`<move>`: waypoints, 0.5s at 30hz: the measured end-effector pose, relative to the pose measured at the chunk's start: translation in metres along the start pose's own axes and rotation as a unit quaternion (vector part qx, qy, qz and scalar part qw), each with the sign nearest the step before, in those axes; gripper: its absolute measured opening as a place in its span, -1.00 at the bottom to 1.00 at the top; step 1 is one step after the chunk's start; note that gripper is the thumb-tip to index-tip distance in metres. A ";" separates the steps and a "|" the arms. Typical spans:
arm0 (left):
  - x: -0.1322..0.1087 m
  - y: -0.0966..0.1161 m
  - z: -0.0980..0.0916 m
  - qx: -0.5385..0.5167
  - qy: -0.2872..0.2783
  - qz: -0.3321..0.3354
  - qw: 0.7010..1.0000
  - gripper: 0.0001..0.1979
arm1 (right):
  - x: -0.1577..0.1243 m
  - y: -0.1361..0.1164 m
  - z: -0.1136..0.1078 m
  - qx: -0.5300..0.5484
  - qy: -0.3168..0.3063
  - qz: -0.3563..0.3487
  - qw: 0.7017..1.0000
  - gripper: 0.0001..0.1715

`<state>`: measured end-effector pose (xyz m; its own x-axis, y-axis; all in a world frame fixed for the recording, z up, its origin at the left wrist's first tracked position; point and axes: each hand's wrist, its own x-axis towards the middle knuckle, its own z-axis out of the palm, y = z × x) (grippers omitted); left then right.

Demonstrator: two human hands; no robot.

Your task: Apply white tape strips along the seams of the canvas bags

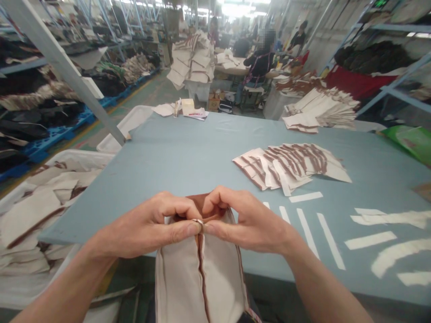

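A cream canvas pouch (pixel 202 278) with brown trim hangs over the near edge of the blue-grey table (pixel 188 152). Both hands grip its top. My left hand (pixel 155 224) is closed, thumb and fingers pinching the brown upper edge beside a small metal ring (pixel 198 221). My right hand (pixel 245 220) is closed too, fingers curled over the same edge, its thumb meeting the left thumb at the ring. The pouch's lower part runs out of view below.
A fanned pile of cream pieces with brown strips (pixel 289 168) lies mid-table, another stack (pixel 319 110) behind it. White tape marks (pixel 306 224) sit at right. White bins with fabric (pixel 43 206) stand left. A grey post (pixel 63 67) slants by. A seated person (pixel 261 63) works far back.
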<state>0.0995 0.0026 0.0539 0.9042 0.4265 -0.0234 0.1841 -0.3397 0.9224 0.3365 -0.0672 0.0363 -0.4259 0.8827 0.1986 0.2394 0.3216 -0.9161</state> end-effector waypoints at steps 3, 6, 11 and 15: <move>0.002 0.002 -0.002 0.001 0.008 -0.007 1.000 -0.67 | 0.000 0.003 0.000 -0.071 0.026 -0.052 0.996 -0.90; 0.006 0.001 -0.003 0.009 0.019 -0.011 1.000 -0.66 | 0.001 0.007 0.000 -0.160 0.057 -0.123 0.978 -0.87; 0.010 -0.006 -0.004 0.023 0.017 -0.015 0.999 -0.66 | 0.003 0.009 0.001 -0.277 0.091 -0.176 0.940 -0.77; 0.012 -0.009 -0.007 0.046 0.023 -0.028 0.998 -0.64 | 0.006 0.010 0.004 -0.363 0.088 -0.165 0.913 -0.61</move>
<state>0.1062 0.0168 0.0483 0.8733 0.4842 -0.0534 0.2699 -0.3897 0.8805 0.3327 -0.0600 0.0271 -0.4480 0.7170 0.5340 0.6661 0.6661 -0.3356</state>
